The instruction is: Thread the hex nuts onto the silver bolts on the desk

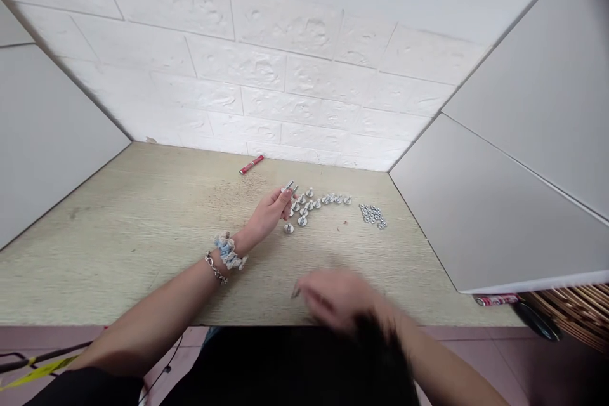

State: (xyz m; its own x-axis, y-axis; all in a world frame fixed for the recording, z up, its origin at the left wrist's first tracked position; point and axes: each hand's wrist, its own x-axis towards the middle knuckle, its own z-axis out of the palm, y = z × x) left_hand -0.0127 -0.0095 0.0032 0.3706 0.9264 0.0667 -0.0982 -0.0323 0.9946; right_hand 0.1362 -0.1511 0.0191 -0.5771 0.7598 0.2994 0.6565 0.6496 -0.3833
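Note:
My left hand (272, 210) is closed on metal bolts, whose shanks stick up past the thumb. Beside its fingertips, on the wooden table (166, 222), several round-headed bolts (303, 221) stand with their shanks up, some in a curved row running right. To the right of them lies a cluster of small metal nuts (372, 214). Near the table's front edge, my right hand (333, 295) is smeared by motion; its fingers are curled, and whether anything is in them cannot be made out.
A red tube-like item (251, 165) lies at the back, near the white brick-pattern wall (309, 98). White panels stand left and right. At the right front are another red item (497, 299), a dark glossy object (537, 321) and a woven brown item (575, 311).

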